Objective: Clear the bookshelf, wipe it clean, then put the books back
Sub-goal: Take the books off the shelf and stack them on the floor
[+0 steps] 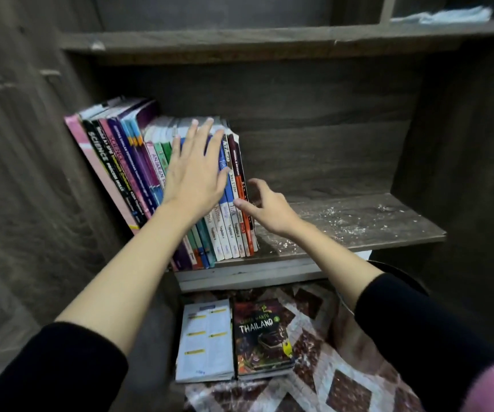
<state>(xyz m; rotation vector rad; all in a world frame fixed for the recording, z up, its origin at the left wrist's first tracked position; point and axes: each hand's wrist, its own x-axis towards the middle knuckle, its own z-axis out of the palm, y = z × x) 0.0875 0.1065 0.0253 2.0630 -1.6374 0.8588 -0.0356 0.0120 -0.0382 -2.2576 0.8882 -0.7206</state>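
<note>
A row of upright books [121, 173] leans left on the left half of the dark wooden shelf board [358, 224]. My left hand [193, 173] lies flat and open against the spines in the middle of the row, fingers spread. My right hand [265, 208] is at the right end of the row, fingers apart, thumb touching the outermost red-spined book [244, 203]; it holds nothing. The right half of the shelf board is bare and strewn with white dust or crumbs. Two books lie flat below the shelf: a white one [205, 340] and a dark "Thailand" one [262, 337].
The two flat books rest on a brown and white patterned cloth [329, 382]. An upper shelf [269, 40] runs above, with a light blue cloth [447, 14] in its top right compartment. Wooden side walls close in left and right.
</note>
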